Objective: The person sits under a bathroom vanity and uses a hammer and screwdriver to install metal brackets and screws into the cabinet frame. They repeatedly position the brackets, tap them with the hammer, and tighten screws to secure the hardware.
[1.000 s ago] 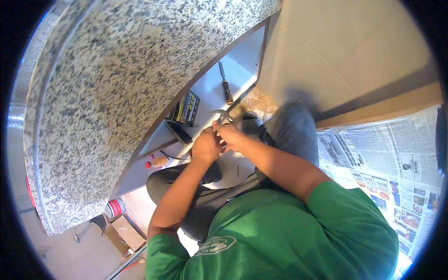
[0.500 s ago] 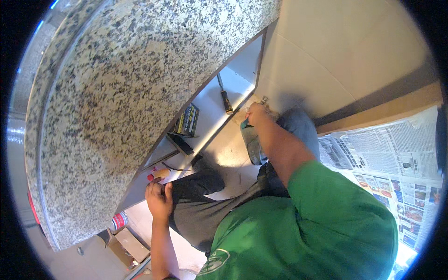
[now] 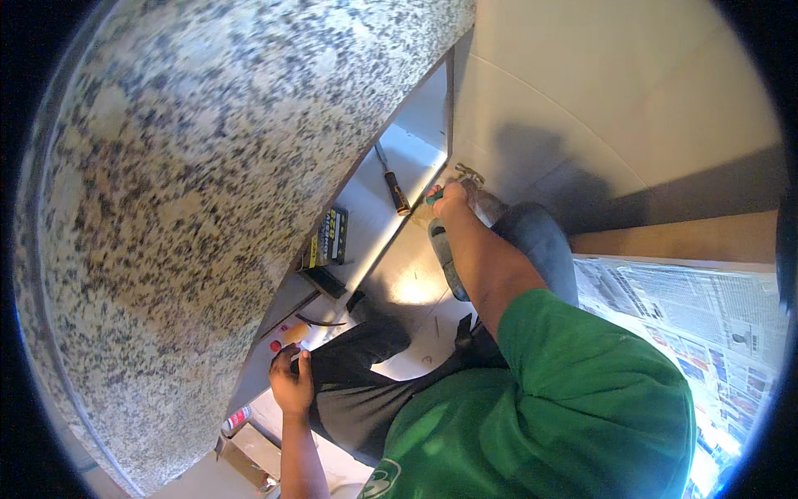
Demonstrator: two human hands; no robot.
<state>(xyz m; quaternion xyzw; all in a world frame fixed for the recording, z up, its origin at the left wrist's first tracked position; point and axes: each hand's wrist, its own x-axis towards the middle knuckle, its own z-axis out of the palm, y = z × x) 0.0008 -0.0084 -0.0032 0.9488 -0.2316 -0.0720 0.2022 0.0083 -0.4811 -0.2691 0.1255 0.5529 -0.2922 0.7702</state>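
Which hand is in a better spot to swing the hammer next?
Probably the right hand: it holds the hammer by its teal handle. The left hand is well away, beside the red-capped bottle.

One left hand [image 3: 291, 387], one right hand [image 3: 450, 202]; one hammer [image 3: 470, 174] at the right hand, one black-handled tool [image 3: 394, 190] left of it; beyond the left hand, one red-capped bottle [image 3: 295, 334], then one black-and-yellow box [image 3: 332, 236].

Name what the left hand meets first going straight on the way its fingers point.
Probably the red-capped bottle, directly ahead of the left hand; depth is unclear in one view, so its fingers may already touch it.
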